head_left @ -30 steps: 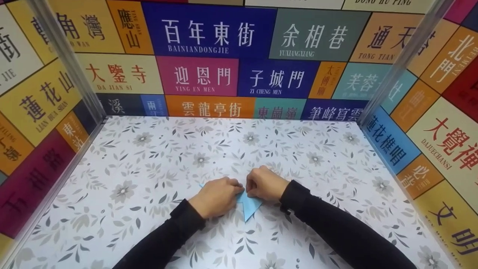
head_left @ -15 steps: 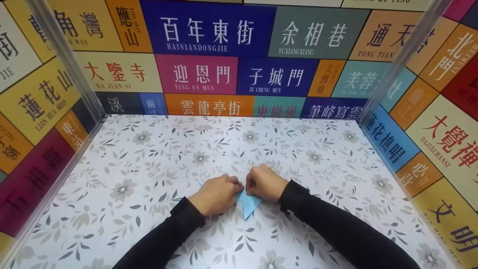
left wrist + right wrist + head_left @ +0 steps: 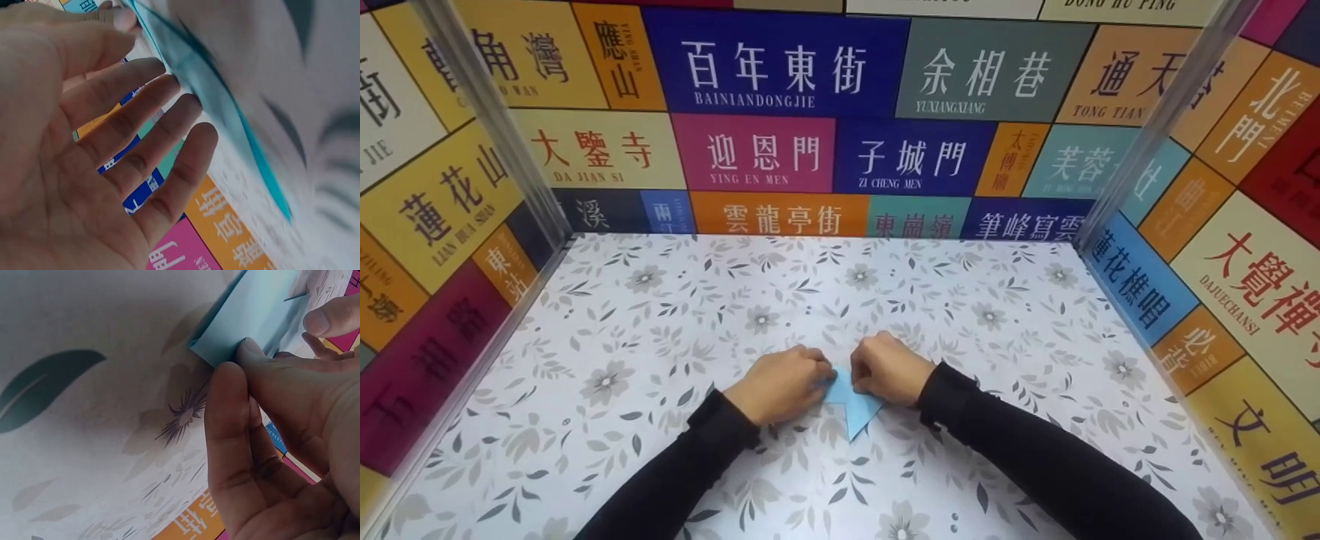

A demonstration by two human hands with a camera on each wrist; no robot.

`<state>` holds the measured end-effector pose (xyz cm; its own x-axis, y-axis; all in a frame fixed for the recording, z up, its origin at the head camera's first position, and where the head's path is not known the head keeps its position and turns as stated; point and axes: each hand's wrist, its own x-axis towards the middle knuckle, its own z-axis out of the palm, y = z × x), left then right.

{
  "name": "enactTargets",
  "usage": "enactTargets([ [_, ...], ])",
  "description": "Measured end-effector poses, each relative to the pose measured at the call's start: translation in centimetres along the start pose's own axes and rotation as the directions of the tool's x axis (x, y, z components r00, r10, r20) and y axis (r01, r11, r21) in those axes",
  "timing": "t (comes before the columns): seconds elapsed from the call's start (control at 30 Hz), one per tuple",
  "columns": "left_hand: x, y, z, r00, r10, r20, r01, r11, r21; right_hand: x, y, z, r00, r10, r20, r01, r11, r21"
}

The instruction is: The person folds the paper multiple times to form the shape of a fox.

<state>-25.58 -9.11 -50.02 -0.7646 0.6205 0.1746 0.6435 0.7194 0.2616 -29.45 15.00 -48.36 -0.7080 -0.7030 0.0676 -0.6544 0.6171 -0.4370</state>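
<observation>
A light-blue piece of folded paper (image 3: 857,412) lies on the flower-patterned tabletop, one pointed corner facing the person. My left hand (image 3: 786,384) is at its left side. In the left wrist view, the extended fingers (image 3: 188,140) are spread, their tips right at the paper's edge (image 3: 211,90). From the right, my right hand (image 3: 891,367) pinches the paper between thumb and fingertips. The right wrist view shows that thumb (image 3: 253,351) on the layered fold (image 3: 242,318), with a left-hand fingertip (image 3: 320,322) nearby. The left hand overlaps part of the paper in the head view.
The white tabletop (image 3: 720,300) has a grey leaf and flower print. Upright panels with colourful lettered blocks (image 3: 761,154) enclose it at the back and both sides. Transparent strips (image 3: 1166,112) run along the corners.
My left hand has shifted slightly left, uncovering more of the blue paper between the hands. The right hand keeps its pinch and has barely moved.
</observation>
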Motion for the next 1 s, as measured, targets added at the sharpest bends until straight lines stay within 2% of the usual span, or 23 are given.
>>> enactTargets([
  [0.2, -0.9, -1.7, -1.1, 0.996, -0.093, -0.004, 0.093, 0.995, 0.026, 0.0, 0.1, 0.1, 1.000, 0.008, 0.023, -0.009, 1.000, 0.012],
  [0.47, -1.1, -2.9, -1.6, 0.977, -0.214, 0.029, 0.213, 0.976, 0.036, -0.3, 0.0, 0.2, 1.000, -0.006, 0.020, 0.004, 0.998, 0.058],
  [0.73, -0.5, -3.4, -1.5, 0.972, -0.224, 0.072, 0.218, 0.972, 0.083, -0.5, -0.1, 0.3, 1.000, -0.002, 0.015, 0.001, 0.997, 0.072],
  [0.9, -0.3, -3.4, -1.3, 0.973, -0.222, 0.063, 0.217, 0.973, 0.074, -0.6, -0.1, 0.4, 1.000, 0.008, 0.017, -0.009, 0.999, 0.054],
  [1.0, -0.2, -3.4, -1.2, 0.968, -0.241, 0.072, 0.237, 0.970, 0.063, -0.6, -0.1, 0.4, 1.000, 0.014, 0.020, -0.014, 0.999, 0.041],
])
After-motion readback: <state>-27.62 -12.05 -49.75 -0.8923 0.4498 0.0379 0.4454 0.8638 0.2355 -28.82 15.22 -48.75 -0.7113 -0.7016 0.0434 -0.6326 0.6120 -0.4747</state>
